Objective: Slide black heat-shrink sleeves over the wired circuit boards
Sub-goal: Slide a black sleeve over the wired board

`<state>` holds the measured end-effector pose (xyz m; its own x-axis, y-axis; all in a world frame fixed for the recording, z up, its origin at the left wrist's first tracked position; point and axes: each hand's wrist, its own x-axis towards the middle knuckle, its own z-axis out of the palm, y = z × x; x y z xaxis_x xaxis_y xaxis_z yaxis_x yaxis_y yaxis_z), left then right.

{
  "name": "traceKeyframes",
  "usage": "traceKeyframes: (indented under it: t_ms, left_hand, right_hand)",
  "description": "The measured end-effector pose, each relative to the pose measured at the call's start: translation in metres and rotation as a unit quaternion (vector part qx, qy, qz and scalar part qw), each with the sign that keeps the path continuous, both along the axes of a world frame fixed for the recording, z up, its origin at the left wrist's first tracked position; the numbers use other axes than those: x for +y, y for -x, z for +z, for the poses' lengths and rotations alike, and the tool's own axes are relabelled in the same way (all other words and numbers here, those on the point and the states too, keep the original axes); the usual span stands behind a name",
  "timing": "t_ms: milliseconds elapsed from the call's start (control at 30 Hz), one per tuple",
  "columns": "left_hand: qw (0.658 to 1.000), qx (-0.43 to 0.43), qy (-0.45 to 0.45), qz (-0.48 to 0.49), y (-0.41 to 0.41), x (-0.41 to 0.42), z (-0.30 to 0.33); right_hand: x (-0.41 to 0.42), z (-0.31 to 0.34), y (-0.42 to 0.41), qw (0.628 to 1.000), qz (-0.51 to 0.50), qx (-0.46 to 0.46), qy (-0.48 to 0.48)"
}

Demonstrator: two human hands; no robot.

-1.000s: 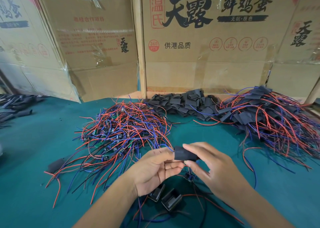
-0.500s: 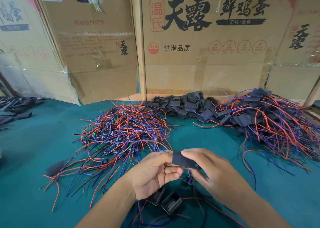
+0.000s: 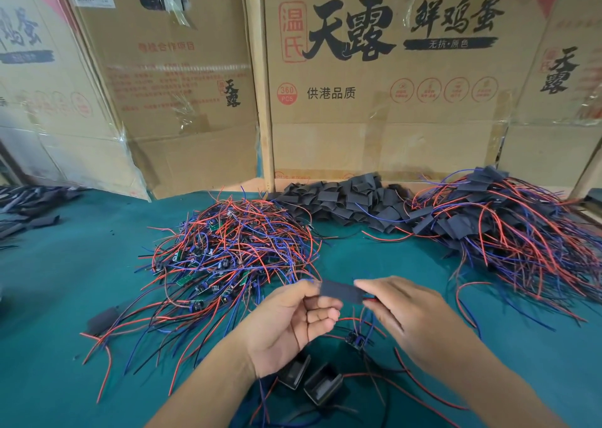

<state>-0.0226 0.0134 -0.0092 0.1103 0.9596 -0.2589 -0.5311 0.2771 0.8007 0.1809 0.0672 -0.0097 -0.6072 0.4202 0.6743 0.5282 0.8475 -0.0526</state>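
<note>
Both hands pinch the flat black sleeve [image 3: 342,291]: left hand [image 3: 293,320] at 9 o'clock, right hand [image 3: 404,313] at 3. It looks light and floppy; best gripped by its ends.

1. Only one view: from the head, up high, looking forward and down.
2. Close to the left hand [image 3: 290,326] and the right hand [image 3: 410,317], low in the middle, with both arms coming in from the bottom edge.
3. Faces across the green table [image 3: 65,297] straight at a wall of cardboard boxes [image 3: 374,101] at the back.
4. Wide look: sides bend a bit, boxes lean at the edges.
5. Takes in the wire pile [image 3: 228,251] left of middle, the black sleeve pile [image 3: 342,199] at the back, and the sleeved pile [image 3: 508,225] far right.
6. No second view, so nothing shared.
</note>
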Motion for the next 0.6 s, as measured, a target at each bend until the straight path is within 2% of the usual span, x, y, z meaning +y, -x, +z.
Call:
traceKeyframes:
  t_ms: [133,233,333,600]
  left_hand:
    - [1.000,-0.009,-0.014,-0.017,0.007,0.002,0.002]
    - [0.997,0.047,-0.039,-0.040,0.005,-0.001,0.002]
    - [0.993,0.083,-0.087,-0.016,-0.003,-0.002,-0.002]
    - [0.992,0.030,-0.117,0.041,-0.014,-0.002,-0.002]
  right_hand:
    - [0.004,0.000,-0.004,1.000,-0.007,-0.024,0.011]
    - [0.003,-0.003,-0.003,1.000,-0.007,-0.023,0.006]
    - [-0.002,-0.002,0.002,0.999,-0.019,-0.013,-0.023]
    - [-0.010,0.002,0.007,0.995,-0.077,0.021,-0.060]
